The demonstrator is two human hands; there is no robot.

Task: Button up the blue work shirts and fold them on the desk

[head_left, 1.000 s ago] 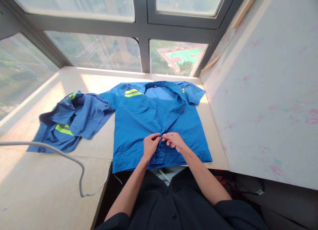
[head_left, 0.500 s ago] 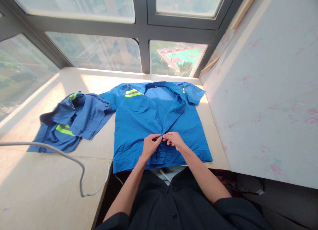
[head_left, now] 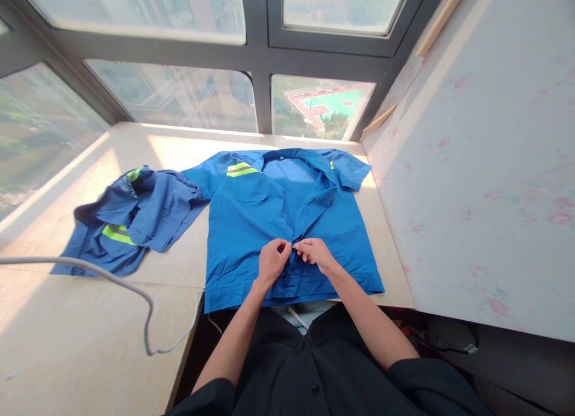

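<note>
A blue short-sleeved work jacket [head_left: 242, 236] with yellow-green and grey reflective strips lies spread on the wooden surface, collar away from me. Its front hangs apart at the top and comes together low down, where both hands meet. My left hand [head_left: 273, 261] pinches the left front edge between thumb and forefinger. Fingers curled, my right hand [head_left: 316, 254] pinches the opposite edge right beside it. A small light spot shows between the fingertips; whether it is a button or a snap I cannot make out.
A second blue garment [head_left: 168, 209] with reflective strips lies crumpled on the left of the wooden surface [head_left: 90, 320]. A grey cable [head_left: 121, 281] curves across the left side. Windows [head_left: 175, 95] rise behind, and a flower-patterned wall [head_left: 471, 194] stands at the right.
My left thumb and forefinger have bent into a rounder pinch, and the fingertips of both hands have shifted slightly at the front edge. The jacket lies as before.
</note>
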